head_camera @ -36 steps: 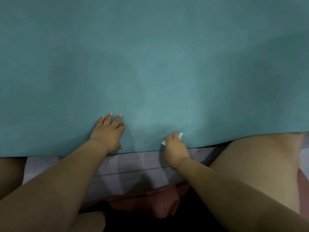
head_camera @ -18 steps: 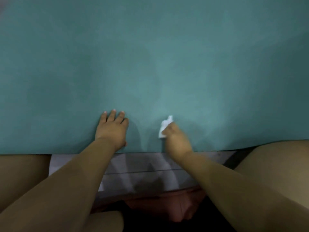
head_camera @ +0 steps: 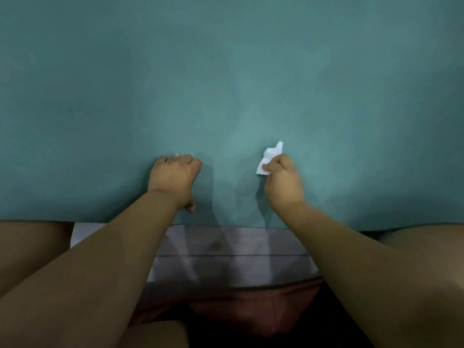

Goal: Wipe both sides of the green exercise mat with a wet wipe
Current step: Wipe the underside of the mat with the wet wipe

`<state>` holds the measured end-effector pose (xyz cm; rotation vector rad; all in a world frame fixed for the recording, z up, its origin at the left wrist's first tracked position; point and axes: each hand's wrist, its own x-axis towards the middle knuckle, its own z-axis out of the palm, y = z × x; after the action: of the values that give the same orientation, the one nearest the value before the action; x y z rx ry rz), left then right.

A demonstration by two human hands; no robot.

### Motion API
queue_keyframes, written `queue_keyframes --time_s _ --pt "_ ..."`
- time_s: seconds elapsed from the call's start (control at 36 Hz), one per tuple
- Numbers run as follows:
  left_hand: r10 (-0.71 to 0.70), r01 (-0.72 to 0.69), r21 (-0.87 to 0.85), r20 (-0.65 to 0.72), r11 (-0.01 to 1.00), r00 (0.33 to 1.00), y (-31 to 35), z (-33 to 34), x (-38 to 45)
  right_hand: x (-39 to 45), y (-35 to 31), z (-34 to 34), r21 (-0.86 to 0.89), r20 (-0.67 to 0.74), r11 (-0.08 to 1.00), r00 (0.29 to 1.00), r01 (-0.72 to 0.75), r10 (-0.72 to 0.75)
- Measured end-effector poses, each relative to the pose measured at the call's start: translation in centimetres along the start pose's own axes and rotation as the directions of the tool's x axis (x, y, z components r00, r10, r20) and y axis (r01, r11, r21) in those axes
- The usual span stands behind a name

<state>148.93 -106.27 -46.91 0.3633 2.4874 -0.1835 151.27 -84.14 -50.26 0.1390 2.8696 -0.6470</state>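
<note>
Change: right hand (head_camera: 282, 183) and wet wipe (head_camera: 269, 159) have travelled farther up the green exercise mat (head_camera: 226, 84), away from its near edge; left hand (head_camera: 173, 179) has curled its once-flat fingers.
Right hand: fingers pinched on the white wipe, most of which pokes out ahead of the knuckles; whether the wipe touches the mat is hard to tell, probably so.
Left hand: fingers bent, resting on the mat, thumb pointing back toward the near edge.
Mat: spread flat, filling the upper view, near edge lying on the grey plank floor (head_camera: 226, 247).
Legs: bare knees either side at the mat's edge.
</note>
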Motion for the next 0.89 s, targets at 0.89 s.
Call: queue_keyframes --time_s 0.89 --pt "-0.175 0.15 -0.279 -0.066 0.948 0.982 -4.5 -2.3 5.6 7.7 -1.5 -1.6 0.144 0.279 0.899 0.855 0.413 -0.438"
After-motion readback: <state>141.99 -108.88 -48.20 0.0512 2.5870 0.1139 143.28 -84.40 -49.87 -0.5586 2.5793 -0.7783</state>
